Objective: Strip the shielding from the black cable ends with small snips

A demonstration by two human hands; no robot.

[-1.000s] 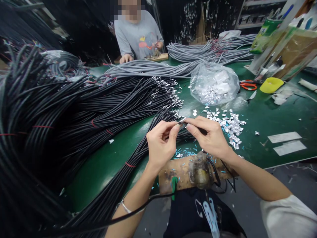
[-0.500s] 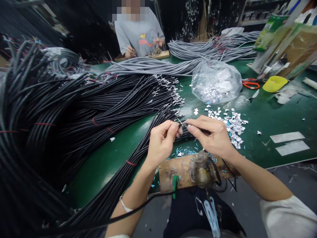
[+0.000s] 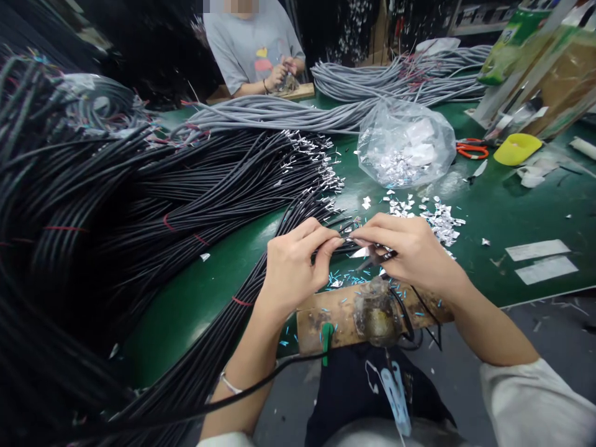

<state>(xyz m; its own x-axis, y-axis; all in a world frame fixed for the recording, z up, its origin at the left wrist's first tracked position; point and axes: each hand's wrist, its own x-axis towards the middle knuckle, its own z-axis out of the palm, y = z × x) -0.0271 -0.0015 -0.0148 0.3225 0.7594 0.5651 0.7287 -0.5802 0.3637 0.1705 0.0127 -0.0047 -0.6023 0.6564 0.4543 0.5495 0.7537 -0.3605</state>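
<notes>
My left hand [image 3: 298,264] is closed in a pinch on the end of a black cable [image 3: 342,234], above the front of the green table. Meeting it fingertip to fingertip, my right hand [image 3: 410,248] pinches at the stripped tip of that cable. A small bladed tool [image 3: 361,253] with a dark handle lies under the right fingers, tucked in the palm; its exact kind is hard to make out. Just behind the hands lies a bundle of black cables [image 3: 302,217] with bare, silvery ends. Fingers hide most of the cable tip.
A wooden board [image 3: 310,320] carrying a grimy lump-like fixture [image 3: 379,313] sits at the near edge. Foil scraps [image 3: 442,223], a clear plastic bag [image 3: 405,146], orange-handled scissors [image 3: 472,149] and a yellow scoop [image 3: 516,149] lie to the right. Grey cables [image 3: 274,115] run across; a co-worker [image 3: 251,46] sits opposite.
My left hand has turned, now showing more of its back. The bladed tool has come into sight beneath my right hand. The co-worker's hands have come together. The view has shifted slightly.
</notes>
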